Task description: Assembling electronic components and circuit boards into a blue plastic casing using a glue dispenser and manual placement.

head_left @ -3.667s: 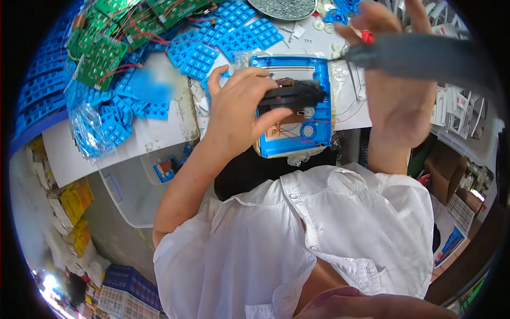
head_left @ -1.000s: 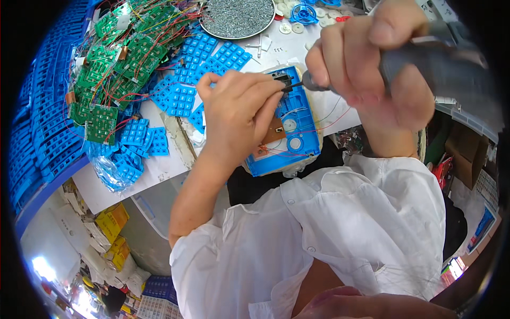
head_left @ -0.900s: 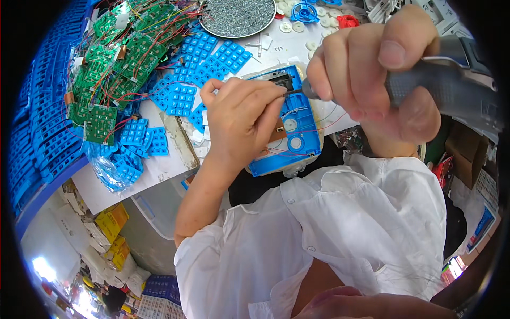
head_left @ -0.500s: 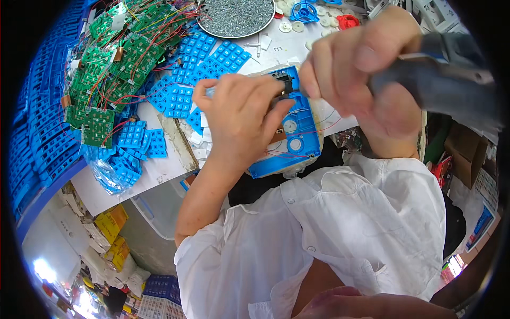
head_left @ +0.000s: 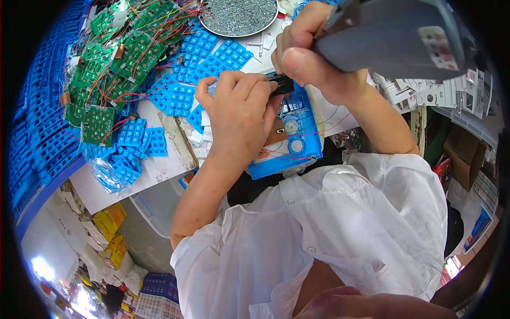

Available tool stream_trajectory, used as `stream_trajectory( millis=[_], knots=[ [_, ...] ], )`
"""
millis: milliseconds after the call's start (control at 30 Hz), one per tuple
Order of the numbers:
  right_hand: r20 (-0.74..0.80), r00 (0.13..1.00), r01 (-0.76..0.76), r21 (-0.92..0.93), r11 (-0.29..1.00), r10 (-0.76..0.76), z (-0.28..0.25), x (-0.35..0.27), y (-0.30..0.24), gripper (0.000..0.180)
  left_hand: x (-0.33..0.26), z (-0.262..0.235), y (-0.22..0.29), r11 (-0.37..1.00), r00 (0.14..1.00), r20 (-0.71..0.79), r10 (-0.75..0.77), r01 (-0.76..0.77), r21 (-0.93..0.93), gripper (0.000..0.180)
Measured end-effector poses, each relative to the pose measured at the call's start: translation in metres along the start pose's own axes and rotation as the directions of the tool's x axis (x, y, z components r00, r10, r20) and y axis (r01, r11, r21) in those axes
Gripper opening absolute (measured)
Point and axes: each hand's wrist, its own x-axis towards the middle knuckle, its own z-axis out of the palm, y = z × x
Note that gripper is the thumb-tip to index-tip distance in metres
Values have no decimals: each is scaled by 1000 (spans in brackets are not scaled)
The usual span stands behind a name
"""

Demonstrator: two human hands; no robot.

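A blue plastic casing (head_left: 308, 114) lies open in front of me, with a brown circuit board (head_left: 276, 134), round metal discs and thin red wires inside. Over its far end my left hand (head_left: 239, 109) is bent, thumb and fingers closed on a small black part (head_left: 283, 85). My right hand (head_left: 319, 66) grips a dark grey power screwdriver (head_left: 388, 42) just above that part. The tool's tip is hidden by my hand, so I cannot tell whether it touches.
Green circuit boards (head_left: 98, 126) with tangled wires and blue keypads (head_left: 179, 100) are heaped at the left. A round tray of screws (head_left: 239, 16) stands at the far side. White plastic parts (head_left: 441, 93) lie to the right, and blue grid-like pieces (head_left: 45, 127) line the left edge.
My right hand and the power screwdriver have moved left and away from me, toward the black part. That part has tilted up in my left fingers, which stay over the casing.
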Motion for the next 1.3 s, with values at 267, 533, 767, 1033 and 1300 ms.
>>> stream_trajectory(
  millis=[267,533,767,1033,1300],
  knots=[
    [-166,980,-160,-351,922,107,3,2,8,17,2,-5,-9,998,998,51,-25,28,-61,39],
    [-591,714,107,-439,892,-377,-27,32,-57,49,1,-61,-1,985,972,193,134,-110,-132,57],
    [-174,627,100,-949,300,-759,-34,-27,-68,41,-143,-213,-31,672,673,228,-703,734,-95,41],
    [-335,942,-333,-931,152,13,-109,-30,47,35,-579,-161,-151,-120,-182,105,-978,895,431,60],
    [-292,913,-312,-950,27,284,-97,-22,50,55,-624,-64,-141,-316,-404,227,-886,885,341,65]
  ],
)
